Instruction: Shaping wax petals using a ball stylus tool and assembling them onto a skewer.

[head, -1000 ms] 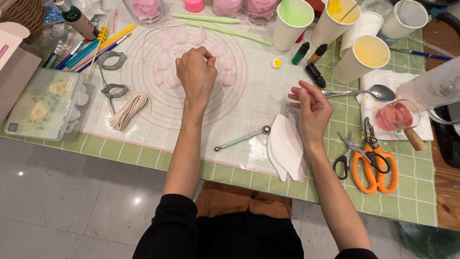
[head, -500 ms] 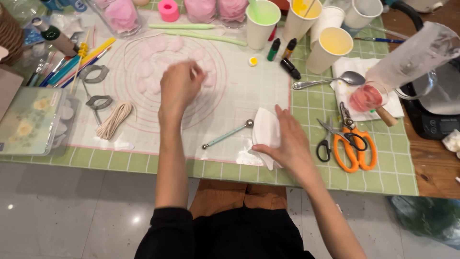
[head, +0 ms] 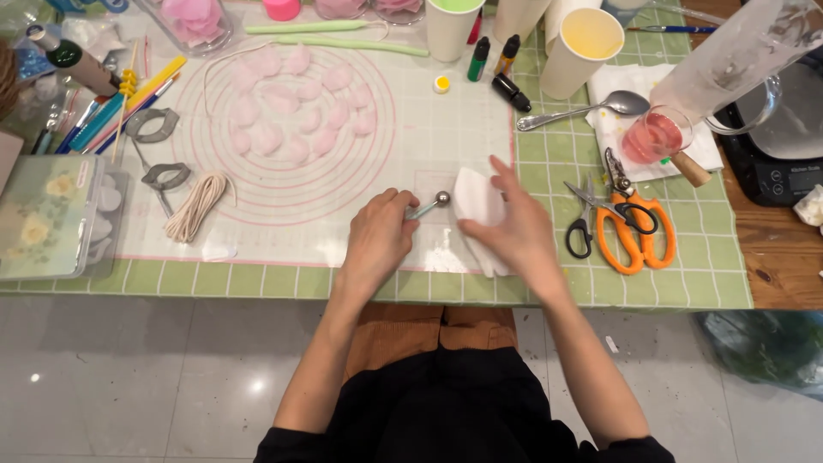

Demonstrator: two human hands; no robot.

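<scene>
Left hand [head: 377,243] pinching a ball-tipped tool [head: 429,205], ball toward 2 o'clock; right hand [head: 511,231] spread loosely over the white foam pad [head: 473,199] at the mat's 5 o'clock. Pink petals [head: 296,107] already laid out at 11 o'clock; shaping apparently unfinished

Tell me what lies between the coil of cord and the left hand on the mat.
In the head view, only bare translucent mat with its printed pink circle lines lies between the coil of cord and the left hand, which grips a ball-tipped tool.
</scene>
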